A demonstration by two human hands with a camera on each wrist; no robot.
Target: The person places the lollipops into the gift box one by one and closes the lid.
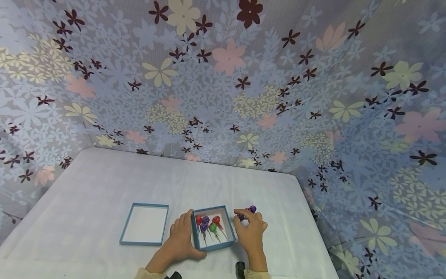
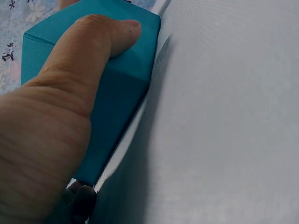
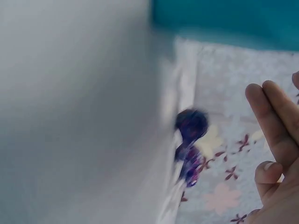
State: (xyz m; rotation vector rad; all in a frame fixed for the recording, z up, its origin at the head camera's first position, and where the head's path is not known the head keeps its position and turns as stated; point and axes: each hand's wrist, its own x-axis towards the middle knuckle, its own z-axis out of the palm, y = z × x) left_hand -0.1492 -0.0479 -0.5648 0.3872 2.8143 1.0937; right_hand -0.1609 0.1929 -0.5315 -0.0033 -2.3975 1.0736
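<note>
White tabletop (image 1: 104, 182): left hand (image 1: 181, 242) steadies blue box (image 1: 212, 228); right hand (image 1: 251, 228) pinches purple lollipops (image 1: 251, 209), light, brittle, best gripped by sticks.

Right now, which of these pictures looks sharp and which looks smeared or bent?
Head view: evenly lit and sharp, though the wide lens bows the flowered cloth and the table edges. Left wrist view: crisp on the thumb pressing the teal box. Right wrist view: smeared by motion, the purple lollipops and the box soft, the fingers a bit clearer.
</note>
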